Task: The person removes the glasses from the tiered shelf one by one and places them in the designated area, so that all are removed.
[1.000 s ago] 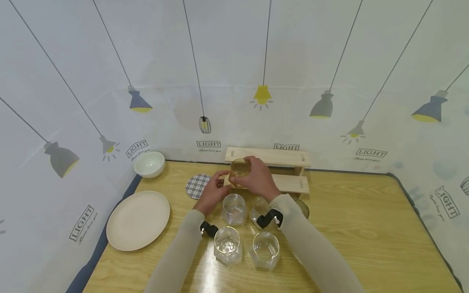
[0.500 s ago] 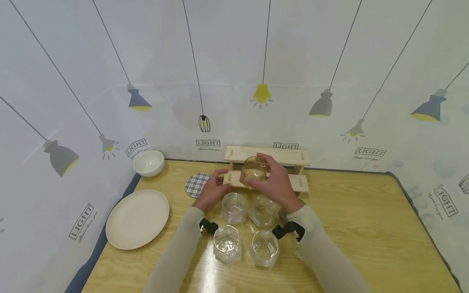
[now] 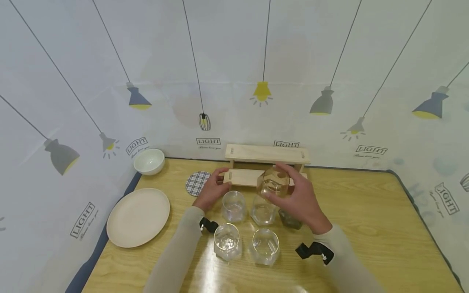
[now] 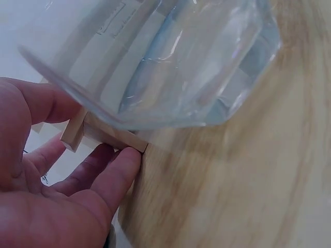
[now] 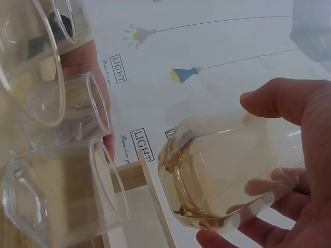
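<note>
Amber-tinted faceted drinking glass (image 3: 273, 182) held tilted in the air, gripped from the side by the right hand (image 3: 298, 199), fingers and thumb curled round its wall; seen close in the right wrist view (image 5: 222, 175) with fingertips (image 5: 261, 187) showing through the glass. Raised above the wooden table (image 3: 366, 228), just in front of the right part of the lower tier of the two-tier pale wooden rack (image 3: 266, 154), and over a small dark smoky glass (image 3: 289, 219) standing on the table.

Left hand (image 3: 211, 190) resting at the left end of the rack's lower board, thumb over the board's end and fingers loosely bent against the wood; in the left wrist view fingers (image 4: 111, 181) touching the board's end and underside, not clenched round anything.

Four clear faceted glasses upright on the table between the arms: back left (image 3: 233, 206), back right (image 3: 263, 210), front left (image 3: 227, 241), front right (image 3: 265, 246). Round checked coaster (image 3: 197, 183) just left of the left hand. Large cream plate (image 3: 138, 217) further left, small white bowl (image 3: 148, 161) behind it near the curtain with printed lamps (image 3: 234, 73).
</note>
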The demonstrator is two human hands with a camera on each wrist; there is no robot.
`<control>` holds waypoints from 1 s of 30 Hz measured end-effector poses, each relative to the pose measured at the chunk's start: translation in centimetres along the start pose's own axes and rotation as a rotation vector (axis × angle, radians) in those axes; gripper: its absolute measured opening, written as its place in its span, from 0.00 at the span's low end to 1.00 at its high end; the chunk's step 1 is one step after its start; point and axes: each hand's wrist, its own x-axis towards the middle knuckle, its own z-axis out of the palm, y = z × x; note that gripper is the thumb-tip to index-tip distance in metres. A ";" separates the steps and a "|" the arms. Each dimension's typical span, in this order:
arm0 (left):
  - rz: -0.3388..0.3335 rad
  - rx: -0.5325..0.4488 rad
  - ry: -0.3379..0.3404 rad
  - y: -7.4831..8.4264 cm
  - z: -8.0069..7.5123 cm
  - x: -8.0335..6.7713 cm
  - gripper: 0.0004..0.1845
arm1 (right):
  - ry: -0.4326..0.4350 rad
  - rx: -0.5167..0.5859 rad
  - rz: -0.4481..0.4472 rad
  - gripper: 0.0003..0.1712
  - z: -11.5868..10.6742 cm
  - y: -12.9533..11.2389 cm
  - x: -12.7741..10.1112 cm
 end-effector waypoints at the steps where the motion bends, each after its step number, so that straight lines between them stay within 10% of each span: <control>1: 0.004 0.000 -0.001 0.0 0.0 0.0 0.33 | 0.003 0.006 -0.007 0.48 -0.3 0.2 -0.5; 21: -0.004 -0.038 0.008 -0.9 0.0 0.2 0.34 | -0.024 -0.034 -0.173 0.50 -3.1 3.9 -9.9; 30: -0.012 -0.013 0.002 -0.8 -0.1 0.2 0.34 | -0.106 -0.016 -0.076 0.46 -2.4 7.1 -12.7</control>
